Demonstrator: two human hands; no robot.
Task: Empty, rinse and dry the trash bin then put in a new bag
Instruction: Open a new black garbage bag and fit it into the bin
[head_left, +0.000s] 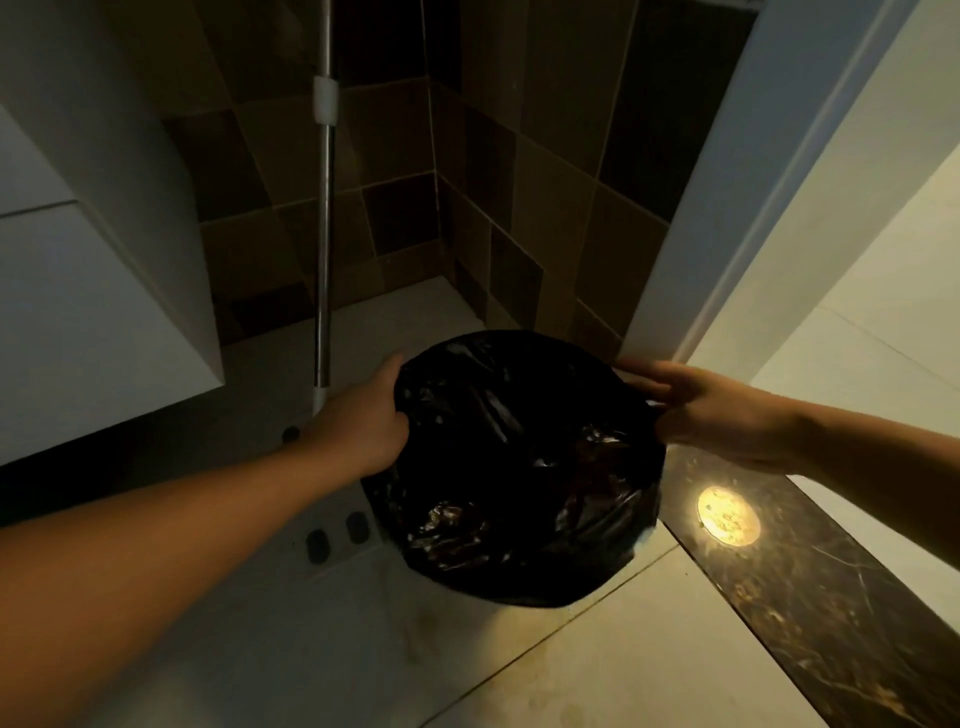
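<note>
down low, black bag (524, 467) between hands, left hand (358, 415) gripping its rim, right hand (717, 410) pinching opposite edge

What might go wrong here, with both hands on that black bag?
Two risks, judging by the view.
1. The left hand grips the black bag at its rim, and the right hand seems to hold the far edge with straighter fingers; that side may slip free.
2. The mop pole stands just behind the left hand, so a jerk could knock it over.
</note>
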